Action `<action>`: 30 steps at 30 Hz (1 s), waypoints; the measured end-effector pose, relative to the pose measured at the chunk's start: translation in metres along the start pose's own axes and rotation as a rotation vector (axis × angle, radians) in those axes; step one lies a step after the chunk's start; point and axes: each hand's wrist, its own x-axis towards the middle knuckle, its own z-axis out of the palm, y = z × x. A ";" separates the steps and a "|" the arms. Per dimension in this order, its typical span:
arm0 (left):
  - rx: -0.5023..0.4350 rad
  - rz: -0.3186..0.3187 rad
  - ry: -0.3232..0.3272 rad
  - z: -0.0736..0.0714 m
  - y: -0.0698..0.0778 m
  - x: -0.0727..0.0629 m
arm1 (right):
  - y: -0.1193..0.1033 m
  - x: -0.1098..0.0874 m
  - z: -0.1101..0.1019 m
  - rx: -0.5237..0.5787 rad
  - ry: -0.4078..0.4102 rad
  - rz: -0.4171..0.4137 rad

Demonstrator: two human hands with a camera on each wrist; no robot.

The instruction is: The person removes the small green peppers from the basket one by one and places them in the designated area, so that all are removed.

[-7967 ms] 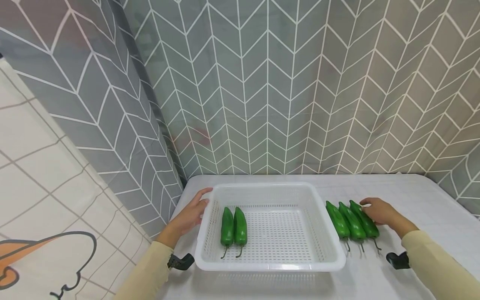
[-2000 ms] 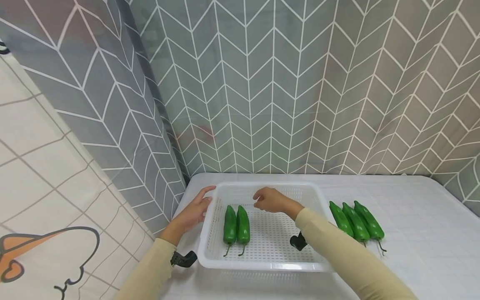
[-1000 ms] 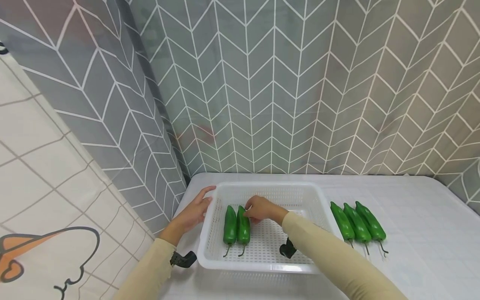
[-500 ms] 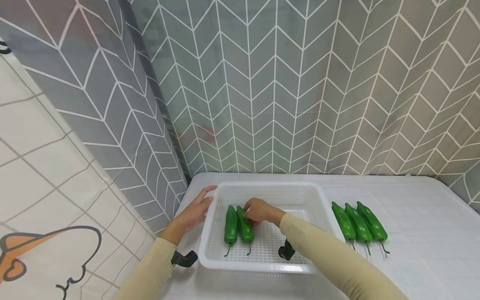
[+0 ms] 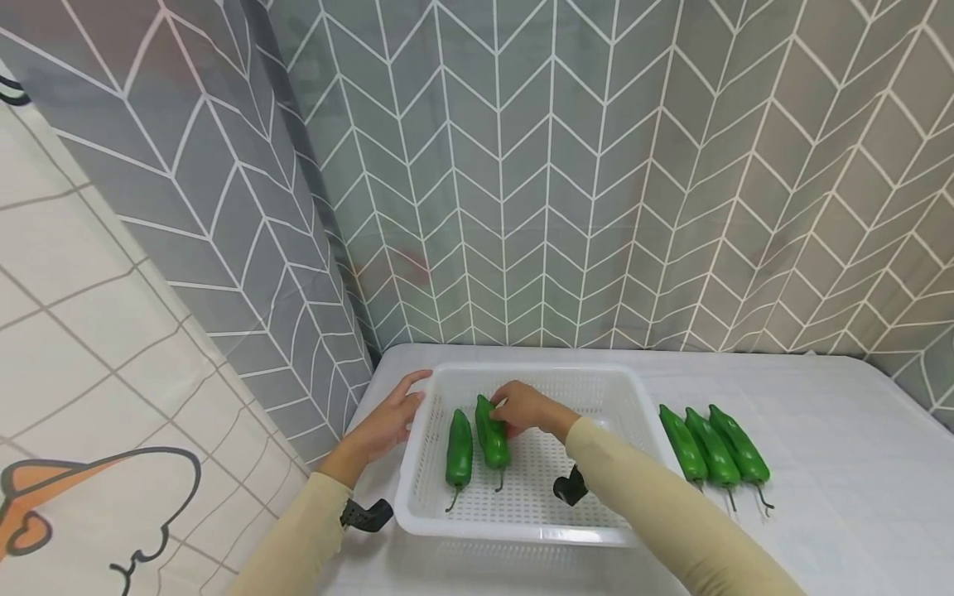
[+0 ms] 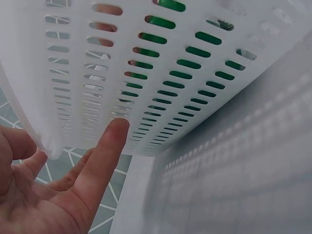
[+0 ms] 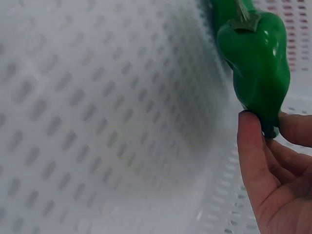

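Inside white basket [image 5: 507, 531], green pepper [image 5: 493, 440] lies just left of my right hand [image 5: 524, 407], pinched near tip; long axis points away, stem toward me. My left hand [image 5: 383, 426], uncurled, touches basket's outside.

basket [image 5: 522, 532] holds two peppers [image 5: 459, 452], one perhaps raised; three peppers [image 5: 711, 448] lie to its right.

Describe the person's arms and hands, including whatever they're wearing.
The left sleeve and right sleeve are long, plain pale beige, lightly creased. Each wrist bears a small, rounded black device, probably a camera: left device, right device. The left hand and right hand show no gloves.
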 end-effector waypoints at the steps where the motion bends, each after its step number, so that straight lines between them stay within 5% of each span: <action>1: 0.004 0.001 0.000 0.000 0.000 0.000 | -0.001 -0.001 -0.002 0.003 0.004 -0.001; 30: 0.022 0.002 -0.006 0.000 -0.001 -0.001 | -0.002 -0.024 -0.039 0.035 0.030 -0.029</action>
